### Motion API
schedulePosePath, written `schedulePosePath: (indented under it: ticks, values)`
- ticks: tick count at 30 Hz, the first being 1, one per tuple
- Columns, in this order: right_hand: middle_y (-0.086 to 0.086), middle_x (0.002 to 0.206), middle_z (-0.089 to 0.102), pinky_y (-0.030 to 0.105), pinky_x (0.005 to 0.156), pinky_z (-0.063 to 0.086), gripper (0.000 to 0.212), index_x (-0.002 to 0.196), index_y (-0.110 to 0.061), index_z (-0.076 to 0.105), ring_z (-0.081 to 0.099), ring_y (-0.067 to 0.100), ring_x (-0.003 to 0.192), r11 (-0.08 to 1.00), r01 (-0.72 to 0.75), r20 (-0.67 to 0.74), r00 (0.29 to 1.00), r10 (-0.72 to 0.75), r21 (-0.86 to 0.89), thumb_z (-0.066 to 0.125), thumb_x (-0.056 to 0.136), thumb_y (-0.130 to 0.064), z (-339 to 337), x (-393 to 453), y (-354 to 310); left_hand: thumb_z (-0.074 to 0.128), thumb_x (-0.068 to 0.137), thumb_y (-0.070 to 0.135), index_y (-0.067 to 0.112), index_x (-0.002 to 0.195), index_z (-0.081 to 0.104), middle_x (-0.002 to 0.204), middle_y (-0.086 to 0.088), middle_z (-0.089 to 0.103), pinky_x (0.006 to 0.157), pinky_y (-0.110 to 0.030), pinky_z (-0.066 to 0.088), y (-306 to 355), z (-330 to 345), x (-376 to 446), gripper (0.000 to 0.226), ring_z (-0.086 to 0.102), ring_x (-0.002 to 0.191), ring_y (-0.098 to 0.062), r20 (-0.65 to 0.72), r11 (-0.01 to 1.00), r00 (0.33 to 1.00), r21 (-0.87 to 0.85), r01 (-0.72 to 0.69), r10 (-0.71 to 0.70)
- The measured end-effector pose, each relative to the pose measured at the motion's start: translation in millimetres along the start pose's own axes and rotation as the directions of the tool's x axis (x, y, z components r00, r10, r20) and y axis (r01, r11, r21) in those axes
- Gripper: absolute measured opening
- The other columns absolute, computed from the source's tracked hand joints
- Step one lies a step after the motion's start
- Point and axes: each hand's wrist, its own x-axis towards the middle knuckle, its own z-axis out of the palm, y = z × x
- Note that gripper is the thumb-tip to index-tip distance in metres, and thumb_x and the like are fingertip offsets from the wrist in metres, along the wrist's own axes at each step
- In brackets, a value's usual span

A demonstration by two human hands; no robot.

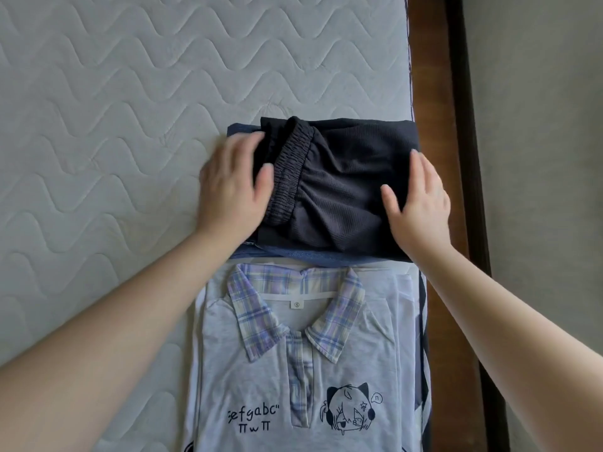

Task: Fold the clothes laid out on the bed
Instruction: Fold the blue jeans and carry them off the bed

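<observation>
Lying nearest to the camera on the bed [98, 125] is a folded grey polo shirt [293, 370] with a checked collar, a small cartoon print and some letters on the chest. Under it more folded light clothes show at the right side. Just beyond the collar lies a folded pair of dark shorts [342, 190], its elastic waistband turned up, resting on a blue folded garment [313, 257] whose edges show at the near and far left sides. The left hand [231, 187] lies flat on the left edge of the shorts with fingers spread. The right hand [421, 203] rests flat on the right edge, fingers straight and together. At the right runs the brown wooden bed frame [434, 125].
</observation>
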Motion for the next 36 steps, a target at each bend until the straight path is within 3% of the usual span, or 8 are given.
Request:
schedulePosePath:
  ticks: [2,4,6,8,14,24,31,36]
  values:
    - [0.004,0.162,0.021,0.039,0.118,0.015,0.063,0.155,-0.016,0.023,0.017,0.021,0.149,0.988,0.119,0.030,0.993,-0.117,-0.096,0.044,0.100,-0.039,9.6,8.0,-10.5,0.043,0.098,0.033,0.009,0.132,0.057,0.139,-0.012,0.053,0.107,-0.043,0.034,25.8,10.6,24.7,0.043,0.045,0.133,-0.029,0.051,0.972,0.972,0.022,-0.233,0.231]
    - [0.002,0.163,0.018,0.039,0.120,0.010,0.060,0.155,-0.016,0.023,0.014,0.020,0.150,0.970,0.199,0.083,0.979,-0.188,-0.142,0.040,0.101,-0.036,20.4,21.8,-17.1,0.035,0.099,0.039,0.012,0.135,0.055,0.148,-0.007,0.047,0.116,-0.043,0.023,47.6,27.1,45.2,0.049,0.034,0.142,-0.024,0.257,0.930,0.910,0.088,-0.357,0.325]
    - [0.001,0.163,0.015,0.038,0.120,0.005,0.060,0.155,-0.017,0.021,0.011,0.019,0.151,0.949,0.255,0.142,0.963,-0.231,-0.186,0.036,0.101,-0.038,29.4,36.9,-16.5,0.027,0.101,0.045,0.014,0.146,0.042,0.158,-0.004,0.032,0.121,-0.041,0.007,53.2,46.0,52.3,0.057,0.019,0.149,-0.020,0.470,0.877,0.828,0.200,-0.437,0.305]
    - [-0.002,0.164,0.008,0.036,0.120,-0.001,0.062,0.156,-0.022,0.013,0.004,0.015,0.151,0.941,0.257,0.210,0.955,-0.211,-0.221,0.029,0.101,-0.046,36.6,50.2,-8.5,0.021,0.101,0.050,0.019,0.155,0.022,0.164,-0.002,0.014,0.122,-0.042,-0.002,39.6,63.2,46.3,0.063,0.005,0.151,-0.019,0.552,0.846,0.802,0.297,-0.443,0.226]
    - [-0.009,0.164,-0.006,0.035,0.121,-0.005,0.068,0.155,-0.030,-0.004,-0.007,0.009,0.150,0.956,0.209,0.264,0.953,-0.152,-0.207,0.014,0.098,-0.063,51.0,54.9,12.7,0.022,0.094,0.060,0.021,0.157,0.011,0.165,-0.001,0.004,0.120,-0.054,0.004,15.0,81.5,27.4,0.075,0.001,0.151,-0.024,0.340,0.911,0.940,0.383,-0.155,0.017]
    - [-0.006,0.165,-0.001,0.037,0.123,0.001,0.066,0.157,-0.026,0.002,-0.003,0.011,0.151,0.967,0.191,0.214,0.965,-0.153,-0.171,0.020,0.101,-0.056,55.2,51.5,13.5,0.032,0.098,0.036,0.016,0.155,0.023,0.163,-0.004,0.018,0.122,-0.044,0.005,5.6,90.3,18.8,0.061,0.011,0.151,-0.022,0.237,0.970,0.970,0.220,-0.103,0.050]
    - [-0.003,0.165,0.007,0.035,0.123,0.001,0.064,0.157,-0.024,0.011,0.002,0.013,0.151,0.981,0.151,0.141,0.981,-0.134,-0.123,0.027,0.100,-0.048,54.4,55.6,12.8,0.026,0.097,0.038,0.011,0.155,0.021,0.163,-0.007,0.016,0.123,-0.043,0.008,3.7,96.8,30.6,0.064,0.007,0.151,-0.025,0.335,0.967,0.938,0.197,-0.158,0.085]
    - [-0.001,0.164,-0.009,0.034,0.121,-0.004,0.068,0.157,-0.021,-0.003,-0.010,0.014,0.150,0.967,0.187,0.391,0.914,-0.108,-0.171,0.024,0.101,-0.051,34.8,66.8,8.5,0.023,0.101,0.045,0.010,0.156,0.000,0.164,-0.004,-0.009,0.121,-0.043,-0.008,23.2,80.6,45.6,0.070,-0.015,0.149,-0.024,0.586,0.898,0.810,0.371,-0.236,-0.029]
